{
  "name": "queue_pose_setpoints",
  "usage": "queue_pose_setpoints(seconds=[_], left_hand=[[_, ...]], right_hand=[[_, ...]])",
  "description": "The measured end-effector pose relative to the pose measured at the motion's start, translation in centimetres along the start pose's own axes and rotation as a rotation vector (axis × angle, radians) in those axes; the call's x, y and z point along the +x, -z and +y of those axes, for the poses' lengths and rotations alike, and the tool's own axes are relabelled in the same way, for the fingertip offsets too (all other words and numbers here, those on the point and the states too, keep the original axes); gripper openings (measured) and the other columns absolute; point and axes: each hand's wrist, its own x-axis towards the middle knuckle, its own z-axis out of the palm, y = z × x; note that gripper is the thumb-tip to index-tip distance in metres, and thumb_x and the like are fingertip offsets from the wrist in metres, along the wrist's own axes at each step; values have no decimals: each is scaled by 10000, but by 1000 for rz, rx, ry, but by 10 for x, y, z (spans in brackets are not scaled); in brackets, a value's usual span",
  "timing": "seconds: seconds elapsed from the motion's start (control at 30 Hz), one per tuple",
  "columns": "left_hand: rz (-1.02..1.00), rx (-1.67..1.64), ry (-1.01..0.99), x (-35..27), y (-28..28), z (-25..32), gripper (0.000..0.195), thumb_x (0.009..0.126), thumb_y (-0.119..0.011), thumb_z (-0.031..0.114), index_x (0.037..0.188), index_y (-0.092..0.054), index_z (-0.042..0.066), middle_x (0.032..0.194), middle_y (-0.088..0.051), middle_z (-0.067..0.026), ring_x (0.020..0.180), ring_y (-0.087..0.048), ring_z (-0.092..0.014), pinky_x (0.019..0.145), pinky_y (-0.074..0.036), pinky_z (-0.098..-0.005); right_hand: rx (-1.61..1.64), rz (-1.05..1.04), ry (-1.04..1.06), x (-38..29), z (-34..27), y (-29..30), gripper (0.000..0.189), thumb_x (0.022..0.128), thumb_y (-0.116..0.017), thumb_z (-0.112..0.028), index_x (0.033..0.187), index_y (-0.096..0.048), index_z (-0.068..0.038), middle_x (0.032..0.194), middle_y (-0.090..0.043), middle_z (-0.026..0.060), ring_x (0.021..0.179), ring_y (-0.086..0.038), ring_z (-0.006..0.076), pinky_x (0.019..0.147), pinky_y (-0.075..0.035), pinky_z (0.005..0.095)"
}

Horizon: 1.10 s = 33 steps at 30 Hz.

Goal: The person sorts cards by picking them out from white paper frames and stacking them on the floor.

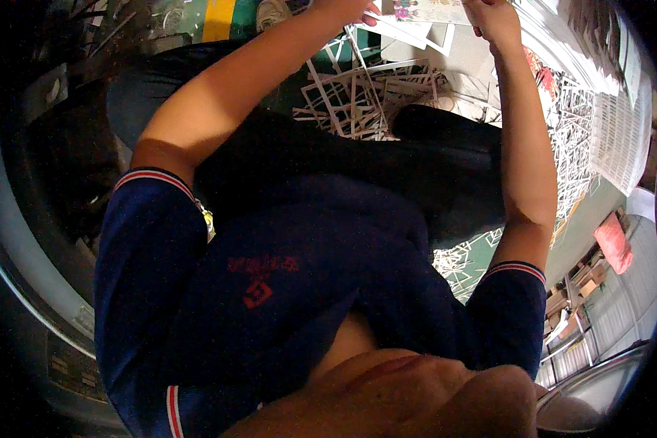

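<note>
Both hands are at the top edge of the view and partly cut off. My left hand (361, 11) pinches the edge of a white paper or card piece (397, 30). My right hand (493, 22) grips the right end of a printed sheet (435, 11) with small coloured figures and writing. The sheet spans much of the gap between the hands; its upper part is out of view. Below and between the hands lies a heap of thin white cut-out card frames and strips (334, 90), some of them overlapping.
Stacked white sheets (558, 49) rise beside my right forearm. Further right are a tangle of white lattice offcuts (572, 131) and a white perforated sheet or stack (621, 131). A yellow stripe (219, 19) crosses the green floor at upper left. A pink bundle (613, 243) lies far right.
</note>
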Motion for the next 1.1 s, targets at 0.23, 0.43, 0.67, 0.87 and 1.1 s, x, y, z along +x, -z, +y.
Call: queue_pose_setpoints(seconds=[0.23, 0.43, 0.67, 0.87, 1.1], left_hand=[[-26, 283, -68, -13, 2, 18, 302, 846, -500, 104, 1066, -476, -103, 715, -584, -155, 536, -599, -233, 451, -496, -354], [83, 194, -191, -14, 4, 21, 341, 813, -477, 94, 1117, -507, -58, 691, -580, -146, 511, -584, -215, 437, -496, -353], [32, 251, -77, -9, 5, 30, 371, 790, -435, 47, 1146, -496, -38, 649, -589, -153, 497, -588, -237, 422, -479, -354], [-14, 87, 17, 2, 11, 14, 411, 841, -434, 74, 1243, -422, -13, 674, -599, -154, 503, -587, -236, 422, -468, -363], [69, -391, 197, -13, 5, 30, 546, 909, -493, 129, 1393, -256, 44, 739, -578, -126, 626, -583, -228, 544, -500, -369]], right_hand=[[195, 93, -25, -3, 4, -27, 196, 834, -601, -127, 812, -565, 64, 568, -577, 106, 412, -533, 176, 373, -412, 304], [509, -196, -10, -5, 15, -21, 186, 798, -636, -116, 708, -587, 39, 522, -546, 72, 402, -484, 163, 377, -350, 284], [414, -355, 22, -11, 32, -30, 222, 834, -677, -216, 742, -587, -36, 588, -586, 42, 513, -598, 98, 458, -458, 208], [-461, -4, 402, 6, 32, -23, 270, 827, -671, -282, 787, -670, -15, 619, -622, 59, 588, -608, 108, 510, -453, 257], [417, 82, -58, 61, 95, -25, 223, 821, -667, -252, 791, -678, -31, 603, -599, 33, 545, -563, 99, 470, -412, 243]])
